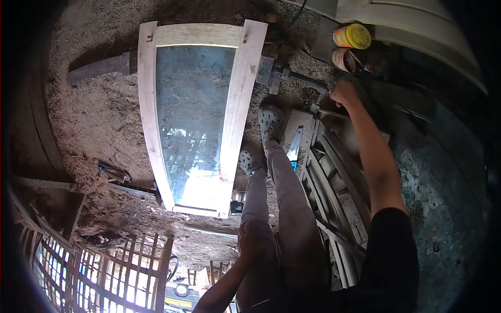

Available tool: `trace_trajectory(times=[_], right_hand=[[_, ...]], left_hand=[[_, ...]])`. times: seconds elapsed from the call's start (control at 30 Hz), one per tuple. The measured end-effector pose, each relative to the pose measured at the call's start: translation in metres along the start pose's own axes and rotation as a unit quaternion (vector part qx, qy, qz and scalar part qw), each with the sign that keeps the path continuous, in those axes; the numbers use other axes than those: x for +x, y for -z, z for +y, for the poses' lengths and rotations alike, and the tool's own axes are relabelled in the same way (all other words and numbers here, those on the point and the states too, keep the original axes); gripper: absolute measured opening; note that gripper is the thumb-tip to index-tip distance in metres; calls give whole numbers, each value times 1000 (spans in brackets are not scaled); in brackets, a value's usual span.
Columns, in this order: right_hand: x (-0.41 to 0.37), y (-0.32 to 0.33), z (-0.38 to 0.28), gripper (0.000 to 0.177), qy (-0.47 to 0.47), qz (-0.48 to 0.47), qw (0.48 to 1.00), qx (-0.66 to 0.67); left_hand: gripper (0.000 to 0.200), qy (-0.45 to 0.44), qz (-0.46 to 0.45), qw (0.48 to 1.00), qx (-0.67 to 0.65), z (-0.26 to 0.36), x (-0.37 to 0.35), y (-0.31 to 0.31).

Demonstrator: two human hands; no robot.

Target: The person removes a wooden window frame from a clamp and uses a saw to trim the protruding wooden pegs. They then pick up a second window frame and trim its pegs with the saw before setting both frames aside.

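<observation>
My right hand (344,94) is closed at the outer end of a dark bar clamp (302,79), and its fingers curl around the clamp's handle end. The clamp's near jaw sits against the side of a pale wooden frame (237,112). That frame surrounds a glass panel (195,94), which reflects bright light at its lower end. Resting on my left knee, my left hand (251,241) holds nothing; it lies in shadow with its fingers laid over the trouser leg. A second, small dark clamp part (236,206) shows by the frame's lower right corner.
A can with a yellow lid (358,36) and an open can (346,60) stand beyond my right hand. A handsaw (295,146) lies beside my right foot. Stacked wooden pieces (334,182) lean along the right. Shavings cover the ground (99,115); a slatted fence (112,271) stands lower left.
</observation>
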State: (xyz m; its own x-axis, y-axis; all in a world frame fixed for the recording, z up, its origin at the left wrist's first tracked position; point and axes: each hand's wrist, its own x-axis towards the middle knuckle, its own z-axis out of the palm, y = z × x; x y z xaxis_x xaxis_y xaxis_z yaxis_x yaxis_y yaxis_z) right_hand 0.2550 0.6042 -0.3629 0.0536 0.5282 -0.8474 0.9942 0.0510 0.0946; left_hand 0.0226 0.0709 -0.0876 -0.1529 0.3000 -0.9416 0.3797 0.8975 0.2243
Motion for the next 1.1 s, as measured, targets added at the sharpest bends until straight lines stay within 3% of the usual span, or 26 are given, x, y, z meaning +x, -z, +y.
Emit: trace_trajectory(times=[0.03,0.07,0.13,0.17,0.2,0.23,0.33,0.43,0.5,0.53,0.57,0.63,0.7,0.87,0.9,0.97,1.03,1.07,1.1], right_hand=[[13,-4,3,42,13,-133,988,-81],[11,-6,3,42,16,-134,987,-83],[1,-16,5,39,-62,-224,967,106],[-2,-16,4,39,-61,-228,966,104],[-5,-14,5,33,-122,-253,915,290],[-9,-13,5,27,-179,-267,826,462],[5,-35,26,24,-144,-261,793,531],[22,-70,49,24,-132,-232,754,600],[35,-111,68,28,-54,-201,733,647],[27,-142,56,28,-28,11,889,456],[9,-174,30,30,1,222,950,219],[-8,-175,-14,32,-14,231,926,298],[-9,-206,-33,32,-89,317,887,322],[-9,-211,-31,33,-105,304,878,355],[-4,-205,-28,35,-120,330,861,367],[19,-185,-16,42,-63,487,757,431],[51,-157,11,51,-29,352,832,427],[59,-143,10,51,-26,352,831,429],[66,-129,10,52,-72,213,836,500]], left_hand=[[106,15,-7,1000,-1,3,0,3],[106,18,-7,1000,-3,6,1,4],[107,38,-15,999,-3,12,1,5],[107,41,-16,999,-3,14,1,6],[107,43,-15,999,4,18,2,8],[108,44,-15,999,11,21,3,8],[108,84,-45,995,-7,23,7,9],[109,40,-29,998,26,21,11,5],[112,38,-26,999,26,16,11,2],[114,34,-20,999,24,16,13,1],[114,36,-17,999,27,17,10,0],[112,62,-45,994,80,20,13,3],[112,67,-44,993,86,20,9,2],[113,97,-80,988,95,25,13,-1],[113,101,-83,987,94,20,12,-3],[114,78,-75,992,68,14,11,-5],[115,79,-69,992,73,18,13,-5],[115,80,-65,992,79,18,13,-5],[115,79,-62,992,78,17,14,-4]])
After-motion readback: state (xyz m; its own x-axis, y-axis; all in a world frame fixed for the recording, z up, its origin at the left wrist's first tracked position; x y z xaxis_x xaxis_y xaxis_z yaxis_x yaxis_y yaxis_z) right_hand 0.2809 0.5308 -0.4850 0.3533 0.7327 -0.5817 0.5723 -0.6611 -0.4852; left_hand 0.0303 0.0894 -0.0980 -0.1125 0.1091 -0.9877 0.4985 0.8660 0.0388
